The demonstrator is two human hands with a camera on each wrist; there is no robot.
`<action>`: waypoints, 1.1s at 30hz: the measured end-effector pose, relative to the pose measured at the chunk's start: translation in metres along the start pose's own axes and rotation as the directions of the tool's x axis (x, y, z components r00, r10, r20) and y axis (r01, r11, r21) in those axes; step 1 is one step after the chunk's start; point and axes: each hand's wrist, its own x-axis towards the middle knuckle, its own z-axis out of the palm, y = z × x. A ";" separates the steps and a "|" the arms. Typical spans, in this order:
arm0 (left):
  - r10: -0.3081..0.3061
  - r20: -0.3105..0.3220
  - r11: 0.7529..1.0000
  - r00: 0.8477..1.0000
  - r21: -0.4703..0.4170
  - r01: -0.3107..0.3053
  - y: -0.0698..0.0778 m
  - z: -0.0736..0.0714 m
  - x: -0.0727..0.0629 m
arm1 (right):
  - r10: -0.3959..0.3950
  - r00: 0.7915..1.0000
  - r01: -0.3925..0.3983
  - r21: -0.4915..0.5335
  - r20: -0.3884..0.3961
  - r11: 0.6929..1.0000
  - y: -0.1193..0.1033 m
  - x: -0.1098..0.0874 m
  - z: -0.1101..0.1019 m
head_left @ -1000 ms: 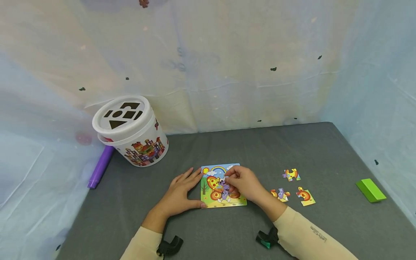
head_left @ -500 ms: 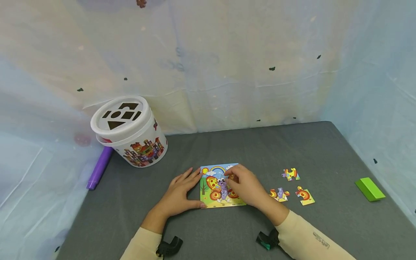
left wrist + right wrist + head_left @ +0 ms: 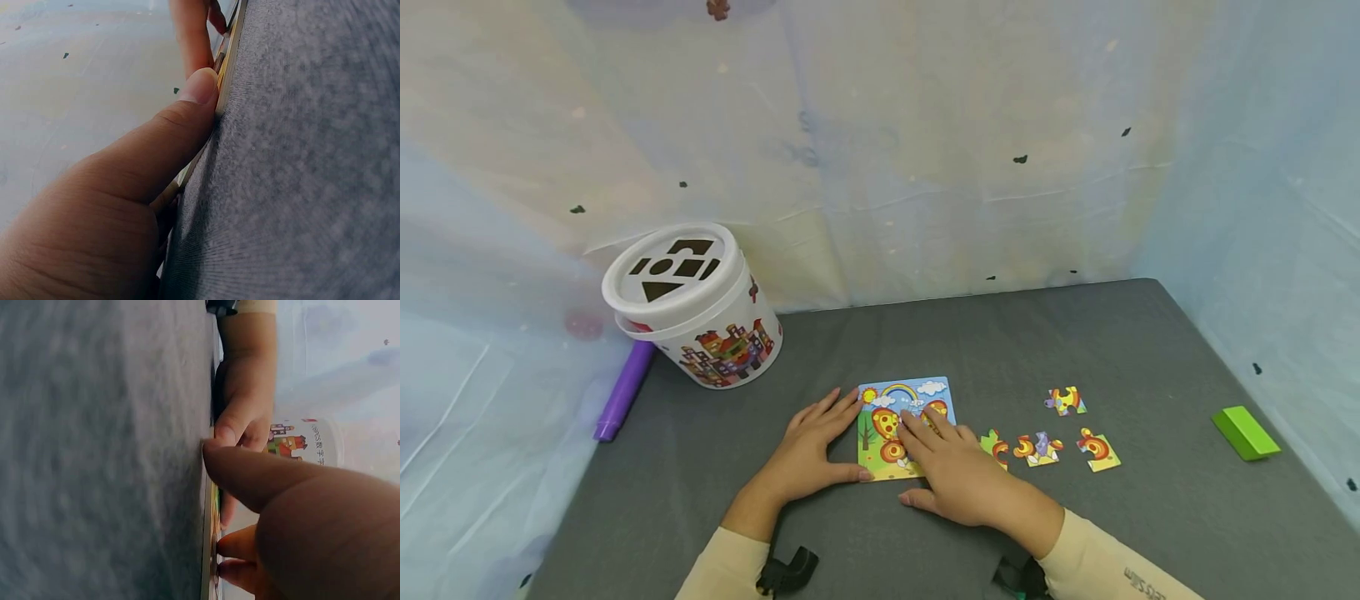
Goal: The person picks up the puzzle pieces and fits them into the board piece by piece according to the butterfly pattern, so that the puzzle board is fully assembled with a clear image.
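A square puzzle board [image 3: 867, 454] with a butterfly, sun and rainbow picture lies on the grey table. Along its left side my left hand [image 3: 808, 454] is spread, fingertips at the upper corner and thumb at the lower one. My right hand [image 3: 966, 479] lies across the board's lower right, fingers straight with the fingertips on the picture, hiding part of it. Just right of it, a puzzle piece [image 3: 995, 444] is partly covered by the hand. Other loose pieces lie farther right: a purple and orange one [image 3: 1039, 449], a yellow one [image 3: 1064, 401] and a swirl one [image 3: 1098, 450].
A white bucket [image 3: 700, 308] with shaped holes in its lid stands at the back left. Beside it leans or lies a purple stick-like object [image 3: 625, 392]. A green block [image 3: 1246, 432] sits near the right edge of the grey table [image 3: 1150, 333].
My right hand has gone from pinching at the board's upper right to lying flatter and lower, fingers straightened on the picture. A loose piece beside it now shows. My left hand has stayed put.
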 end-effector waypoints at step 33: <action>-0.016 0.010 1.000 1.000 -0.004 0.016 -0.004 0.000 0.000 | 0.016 0.903 0.239 0.534 -0.429 0.811 0.031 -0.024 0.003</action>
